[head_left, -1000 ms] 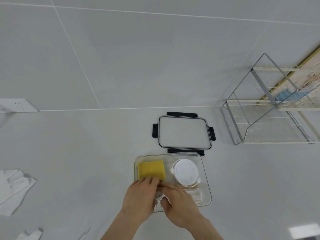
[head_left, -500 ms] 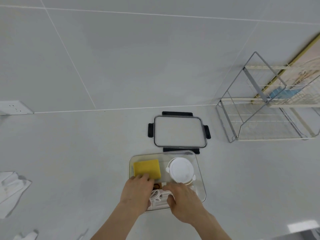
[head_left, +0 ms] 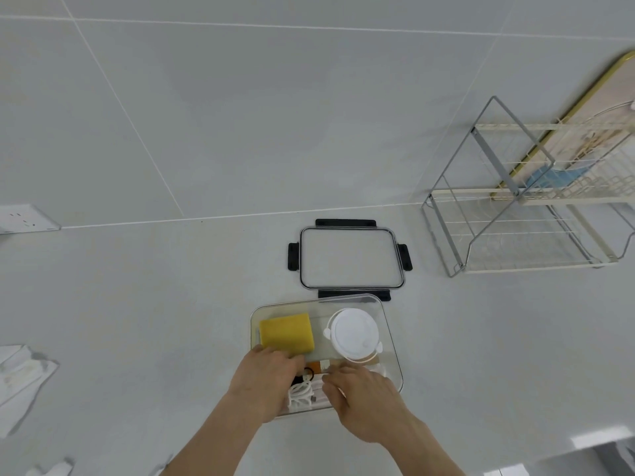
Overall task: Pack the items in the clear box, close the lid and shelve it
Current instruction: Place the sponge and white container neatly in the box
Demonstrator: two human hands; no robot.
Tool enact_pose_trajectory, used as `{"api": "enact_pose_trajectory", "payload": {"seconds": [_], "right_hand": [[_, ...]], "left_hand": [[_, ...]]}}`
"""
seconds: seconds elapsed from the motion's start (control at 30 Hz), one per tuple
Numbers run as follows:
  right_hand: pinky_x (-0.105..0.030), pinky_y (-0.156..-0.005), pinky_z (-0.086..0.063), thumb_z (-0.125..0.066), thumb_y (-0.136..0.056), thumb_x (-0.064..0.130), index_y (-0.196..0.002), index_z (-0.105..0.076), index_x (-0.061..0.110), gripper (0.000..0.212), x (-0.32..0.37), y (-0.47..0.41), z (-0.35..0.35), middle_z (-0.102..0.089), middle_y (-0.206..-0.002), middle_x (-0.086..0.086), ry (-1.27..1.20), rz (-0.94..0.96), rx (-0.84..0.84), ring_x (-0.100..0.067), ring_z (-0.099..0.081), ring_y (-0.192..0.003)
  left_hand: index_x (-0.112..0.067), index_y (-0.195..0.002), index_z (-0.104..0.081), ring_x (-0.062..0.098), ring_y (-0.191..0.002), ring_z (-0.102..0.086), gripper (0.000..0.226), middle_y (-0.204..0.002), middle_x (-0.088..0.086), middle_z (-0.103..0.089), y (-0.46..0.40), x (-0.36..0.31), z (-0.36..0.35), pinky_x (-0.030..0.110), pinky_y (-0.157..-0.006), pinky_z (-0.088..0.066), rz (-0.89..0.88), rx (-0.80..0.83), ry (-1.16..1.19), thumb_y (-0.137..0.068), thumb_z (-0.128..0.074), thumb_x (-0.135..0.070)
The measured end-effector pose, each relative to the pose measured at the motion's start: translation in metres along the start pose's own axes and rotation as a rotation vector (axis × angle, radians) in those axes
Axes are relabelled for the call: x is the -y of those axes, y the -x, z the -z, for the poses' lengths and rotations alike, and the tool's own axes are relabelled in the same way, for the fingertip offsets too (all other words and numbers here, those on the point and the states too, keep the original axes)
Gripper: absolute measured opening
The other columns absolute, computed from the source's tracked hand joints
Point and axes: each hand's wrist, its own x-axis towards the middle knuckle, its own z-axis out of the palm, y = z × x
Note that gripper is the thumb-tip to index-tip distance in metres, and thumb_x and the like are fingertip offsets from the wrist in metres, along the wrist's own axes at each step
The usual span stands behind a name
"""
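The clear box sits on the white counter in front of me. Inside it lie a yellow sponge at the left, a round white lidded container at the right, and a coiled white cable with small items at the near end. My left hand rests in the box's near left corner, touching the sponge. My right hand presses down beside the cable. The box's lid, clear with black clips, lies flat just behind the box.
A wire shelf rack stands at the right against the wall, with a framed board behind it. White cloths lie at the left edge. A wall socket is at the far left.
My hands have drawn slightly apart over the near end of the box, uncovering the white cable and small items between them. The view has shifted a little.
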Motion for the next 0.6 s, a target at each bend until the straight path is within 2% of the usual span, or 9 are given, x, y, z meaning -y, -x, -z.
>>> {"api": "enact_pose_trajectory", "payload": {"seconds": [0.1,0.2,0.3,0.37,0.43,0.47,0.53,0.6], "right_hand": [[-0.032,-0.081,-0.048,-0.034,-0.104,0.043,-0.119,-0.063,0.031,0.035,-0.001,0.001,-0.001,-0.063,-0.127,0.016,-0.023,-0.002,-0.027,-0.014,-0.059,-0.116],[-0.033,-0.083,-0.049,-0.041,-0.102,0.042,-0.121,-0.063,0.034,0.031,0.0,0.004,-0.001,-0.068,-0.12,0.015,-0.079,-0.019,-0.121,-0.017,-0.063,-0.107],[-0.033,-0.075,-0.055,-0.057,-0.096,0.032,-0.106,-0.067,0.034,0.014,0.002,0.01,0.001,-0.073,-0.099,0.016,-0.162,-0.01,-0.38,-0.013,-0.067,-0.088],[-0.031,-0.069,-0.056,-0.069,-0.089,0.021,-0.101,-0.066,0.031,0.016,-0.004,0.013,0.004,-0.069,-0.093,0.015,-0.171,-0.058,-0.619,-0.014,-0.065,-0.086],[-0.034,-0.082,-0.056,-0.075,-0.085,0.017,-0.115,-0.065,0.025,0.032,-0.012,0.012,0.005,-0.069,-0.111,0.008,-0.159,-0.144,-0.746,-0.019,-0.063,-0.104],[-0.038,-0.092,-0.053,-0.075,-0.086,0.019,-0.126,-0.062,0.022,0.042,-0.017,0.011,0.005,-0.066,-0.125,0.002,-0.167,-0.187,-0.744,-0.023,-0.06,-0.117],[-0.042,-0.105,-0.047,-0.071,-0.091,0.027,-0.148,-0.045,0.017,0.063,-0.023,0.009,0.001,-0.047,-0.153,-0.002,-0.273,-0.296,-0.632,-0.024,-0.047,-0.138],[-0.04,-0.107,-0.046,-0.064,-0.096,0.036,-0.158,-0.025,0.019,0.075,-0.023,0.007,-0.004,-0.023,-0.166,0.004,-0.396,-0.344,-0.524,-0.019,-0.036,-0.146]], "left_hand": [[-0.03,-0.123,-0.051,0.024,-0.109,-0.058,0.052,-0.115,-0.004,-0.065,0.004,0.003,0.002,0.032,-0.092,-0.037,-0.025,-0.008,0.022,-0.077,-0.072,-0.018],[-0.032,-0.122,-0.051,0.022,-0.105,-0.058,0.049,-0.112,-0.007,-0.062,0.01,0.004,0.004,0.031,-0.09,-0.039,-0.021,-0.102,0.089,-0.079,-0.072,-0.027],[-0.029,-0.103,-0.06,0.019,-0.088,-0.06,0.036,-0.094,-0.011,-0.065,0.019,0.005,0.006,0.03,-0.076,-0.048,0.026,-0.395,0.161,-0.072,-0.077,-0.025],[-0.026,-0.101,-0.062,0.02,-0.088,-0.059,0.038,-0.096,-0.009,-0.064,0.024,0.009,-0.001,0.032,-0.074,-0.05,0.142,-0.592,0.265,-0.068,-0.08,-0.021],[-0.024,-0.116,-0.056,0.023,-0.099,-0.058,0.049,-0.112,-0.003,-0.06,0.03,0.013,-0.009,0.036,-0.08,-0.051,0.302,-0.657,0.418,-0.072,-0.078,-0.022],[-0.023,-0.124,-0.052,0.024,-0.104,-0.058,0.054,-0.12,-0.001,-0.057,0.032,0.015,-0.014,0.037,-0.082,-0.052,0.367,-0.642,0.521,-0.076,-0.076,-0.024],[-0.025,-0.142,-0.037,0.023,-0.113,-0.059,0.064,-0.138,0.0,-0.048,0.034,0.014,-0.025,0.038,-0.085,-0.053,0.456,-0.549,0.764,-0.086,-0.068,-0.033],[-0.027,-0.153,-0.019,0.017,-0.126,-0.054,0.074,-0.154,-0.002,-0.036,0.035,0.01,-0.031,0.038,-0.096,-0.048,0.448,-0.468,1.026,-0.092,-0.06,-0.039]]}}
